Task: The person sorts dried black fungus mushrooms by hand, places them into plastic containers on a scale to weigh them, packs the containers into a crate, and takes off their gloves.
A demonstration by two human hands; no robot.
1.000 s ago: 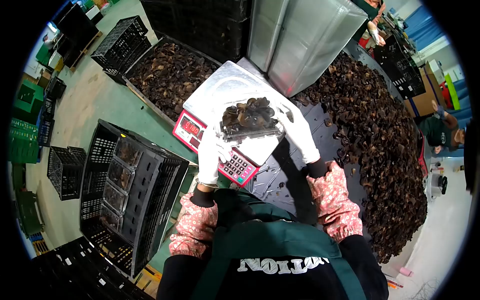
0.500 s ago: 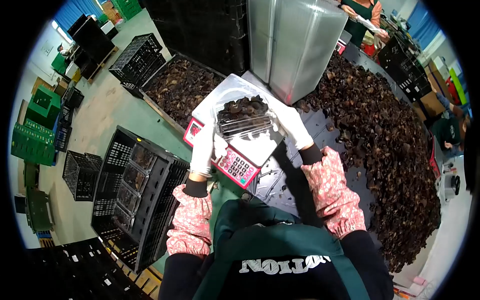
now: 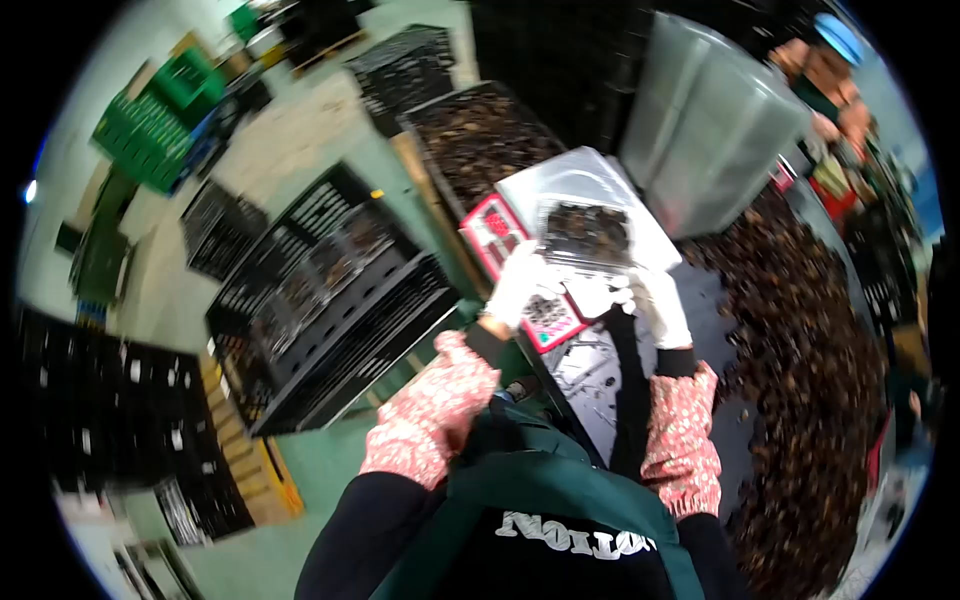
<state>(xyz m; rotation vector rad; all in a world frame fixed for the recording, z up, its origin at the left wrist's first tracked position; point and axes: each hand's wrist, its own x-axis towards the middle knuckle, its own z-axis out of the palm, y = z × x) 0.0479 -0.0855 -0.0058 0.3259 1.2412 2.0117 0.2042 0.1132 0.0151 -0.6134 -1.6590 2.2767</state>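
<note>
A clear plastic box [image 3: 588, 235] filled with dark, crinkled pieces like wood ear mushrooms is over the pan of a red-and-white digital scale [image 3: 548, 318]. My left hand [image 3: 517, 284], in a white glove, grips the box's near left corner. At its near right corner, my right hand [image 3: 657, 305], also gloved, has its fingers curled against the edge. Motion blur hides the exact fingertip contact, and I cannot tell whether the box rests on the pan.
A large heap of dark mushroom pieces [image 3: 810, 400] covers the table to the right. Stacked clear boxes [image 3: 710, 125] stand behind the scale. On the left, a black crate [image 3: 335, 290] holds several filled boxes. A co-worker [image 3: 825, 85] is at the far right.
My view has swung left, shifting the scene rightward. The box's raised clear lid now appears folded down over the contents. My right hand has moved from the box's side to its near corner.
</note>
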